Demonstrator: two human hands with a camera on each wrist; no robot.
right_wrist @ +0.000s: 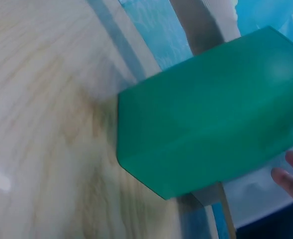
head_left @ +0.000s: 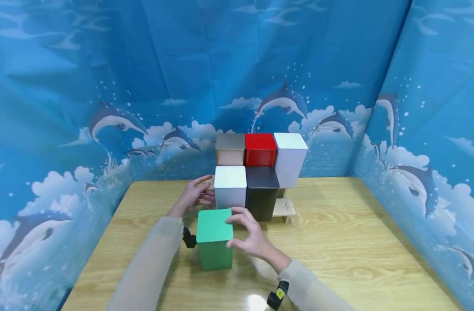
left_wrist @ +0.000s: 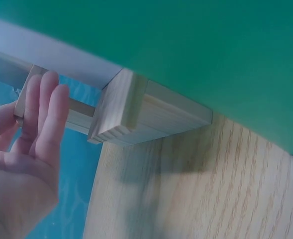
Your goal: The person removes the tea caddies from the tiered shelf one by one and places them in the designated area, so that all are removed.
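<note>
A tall green box (head_left: 214, 242) stands upright on the table in front of the others. My right hand (head_left: 252, 237) is at its right side, fingers spread and loosely bent by the top edge; contact is unclear. In the right wrist view, its fingertips (right_wrist: 288, 181) show beside the green box (right_wrist: 211, 114). My left hand (head_left: 195, 194) is left of a white box (head_left: 230, 190). The left wrist view shows that hand (left_wrist: 32, 134) with fingers extended, beside a wooden stand (left_wrist: 136, 112). A thin wooden piece (left_wrist: 24, 99) shows between thumb and fingers; whether they touch it is unclear.
Beside the white box stands a black box (head_left: 262, 194). Behind are a beige box (head_left: 230, 149), a red box (head_left: 260, 150) and a taller white box (head_left: 290, 160). A low wooden step (head_left: 284, 208) juts out at right. Dolphin-printed curtains (head_left: 182, 65) enclose the wooden table (head_left: 357, 242).
</note>
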